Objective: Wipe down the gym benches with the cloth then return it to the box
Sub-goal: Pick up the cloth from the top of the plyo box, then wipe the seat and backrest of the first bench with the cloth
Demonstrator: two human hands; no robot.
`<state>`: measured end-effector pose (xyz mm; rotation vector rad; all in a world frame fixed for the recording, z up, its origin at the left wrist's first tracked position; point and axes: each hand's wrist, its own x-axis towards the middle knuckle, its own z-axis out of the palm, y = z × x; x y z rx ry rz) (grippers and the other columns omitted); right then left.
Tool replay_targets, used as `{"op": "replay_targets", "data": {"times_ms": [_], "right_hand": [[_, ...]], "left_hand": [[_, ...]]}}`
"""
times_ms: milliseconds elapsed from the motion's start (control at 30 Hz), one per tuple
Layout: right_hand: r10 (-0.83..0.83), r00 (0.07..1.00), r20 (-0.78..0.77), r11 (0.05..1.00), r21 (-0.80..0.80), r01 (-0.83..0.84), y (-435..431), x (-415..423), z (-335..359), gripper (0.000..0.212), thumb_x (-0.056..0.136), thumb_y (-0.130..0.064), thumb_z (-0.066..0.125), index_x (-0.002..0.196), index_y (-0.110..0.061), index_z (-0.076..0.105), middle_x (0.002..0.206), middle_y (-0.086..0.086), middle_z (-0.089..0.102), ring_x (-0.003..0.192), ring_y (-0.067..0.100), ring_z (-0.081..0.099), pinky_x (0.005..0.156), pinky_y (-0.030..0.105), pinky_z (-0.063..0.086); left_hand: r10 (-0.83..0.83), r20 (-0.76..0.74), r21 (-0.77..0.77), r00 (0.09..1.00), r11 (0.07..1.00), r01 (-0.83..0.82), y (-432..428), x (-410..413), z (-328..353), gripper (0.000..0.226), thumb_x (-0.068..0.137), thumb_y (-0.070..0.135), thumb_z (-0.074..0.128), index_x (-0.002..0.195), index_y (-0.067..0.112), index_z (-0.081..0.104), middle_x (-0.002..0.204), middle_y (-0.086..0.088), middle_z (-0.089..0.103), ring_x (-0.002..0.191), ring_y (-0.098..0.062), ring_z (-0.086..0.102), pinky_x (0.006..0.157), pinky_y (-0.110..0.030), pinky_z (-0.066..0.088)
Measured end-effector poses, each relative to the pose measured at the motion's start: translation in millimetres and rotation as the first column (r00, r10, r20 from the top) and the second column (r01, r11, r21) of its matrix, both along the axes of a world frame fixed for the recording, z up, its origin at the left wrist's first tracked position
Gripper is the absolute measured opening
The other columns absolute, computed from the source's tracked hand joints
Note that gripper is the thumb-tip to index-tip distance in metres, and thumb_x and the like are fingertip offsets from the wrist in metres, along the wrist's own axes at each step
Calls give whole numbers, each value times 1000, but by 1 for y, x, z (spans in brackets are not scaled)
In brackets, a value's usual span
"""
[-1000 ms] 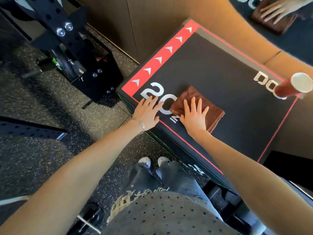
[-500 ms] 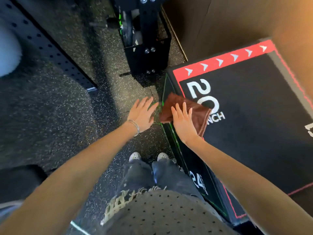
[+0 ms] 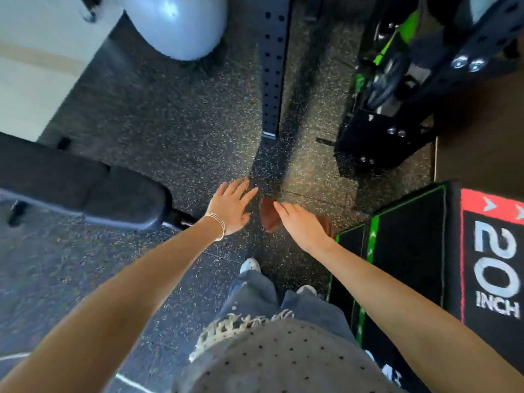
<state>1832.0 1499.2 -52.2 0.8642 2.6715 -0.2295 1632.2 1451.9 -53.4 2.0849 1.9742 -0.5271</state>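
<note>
My right hand [image 3: 302, 225] holds the brown cloth [image 3: 268, 217] in the air over the speckled floor, to the left of the black plyo box [image 3: 425, 251] marked "20 INCH". Most of the cloth is hidden under the hand; a fold shows at the fingertips and a bit near the wrist. My left hand [image 3: 231, 207], with thin bangles on the wrist, is open with fingers spread, just left of the cloth and apart from it. A dark padded gym bench [image 3: 85, 182] lies at the left, its end close to my left forearm.
A pale blue exercise ball [image 3: 175, 24] rests at the top left. A perforated black rack beam [image 3: 273, 66] lies on the floor ahead. A black rack base with green-marked weights [image 3: 397, 95] stands at the upper right. My feet [image 3: 249, 265] are below the hands.
My right hand has lifted the cloth off the box's corner and carried it left over the floor. The view has swung left, bringing the padded bench and ball into sight.
</note>
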Motion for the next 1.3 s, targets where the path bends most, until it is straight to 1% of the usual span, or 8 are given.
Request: {"op": "replay_targets", "data": {"times_ms": [167,267,433,567,800,1033,1167,1300], "right_hand": [[159,987,19,987,20,-160,3,-75,13,62,92,3,41,148,-6,15,144,12,37,123,27,45,94,35,43],[269,963,9,963,29,-269,1,-114,14,61,93,2,42,147,-6,17,144,12,37,124,27,44,96,34,43],[439,899,5,898,33,-438,-3,-176,17,64,91,2,48,147,-7,20,147,11,37,128,25,42,99,34,44],[586,810,16,810,25,-586,-4,-223,15,65,91,5,45,148,-8,18,149,12,33,130,26,40,101,35,42],[801,598,16,598,-9,-801,8,-312,6,62,92,5,40,148,-8,18,149,12,33,131,27,38,104,36,39],[921,389,-10,388,-59,-920,26,-406,-20,61,93,6,40,148,-9,20,150,11,33,133,27,38,107,35,36],[936,350,-28,347,-85,-934,24,-459,-43,58,95,3,37,148,-10,20,151,10,31,135,25,34,107,33,31],[923,376,-80,362,-150,-920,8,-497,-92,53,95,1,35,146,-9,26,148,12,37,135,24,34,107,32,29]], "left_hand": [[136,54,101,989,985,-141,-36,-63,7,70,91,45,42,150,26,7,159,-4,10,146,-25,9,118,-45,6],[256,59,103,965,960,-261,-62,-96,7,71,91,47,43,150,27,8,158,-4,12,146,-25,10,118,-45,7],[463,46,82,885,882,-465,-112,-137,-3,70,91,47,41,150,26,9,158,-3,13,146,-24,10,118,-45,9],[598,46,44,801,799,-599,-143,-154,-14,69,92,47,40,150,25,9,158,-3,14,146,-24,10,118,-44,9],[800,33,24,599,599,-801,-161,-186,-32,69,92,46,40,150,25,10,158,-5,15,145,-25,12,117,-44,10],[929,53,-21,366,368,-930,-152,-220,-53,68,93,46,40,150,24,11,158,-5,15,145,-25,13,117,-45,10],[970,96,-32,224,227,-973,-148,-236,-72,66,92,43,42,149,22,15,157,-6,17,145,-26,14,117,-46,11],[980,135,-35,149,155,-987,-154,-254,-108,65,92,42,42,149,22,16,157,-7,16,145,-27,14,117,-46,12]]}}
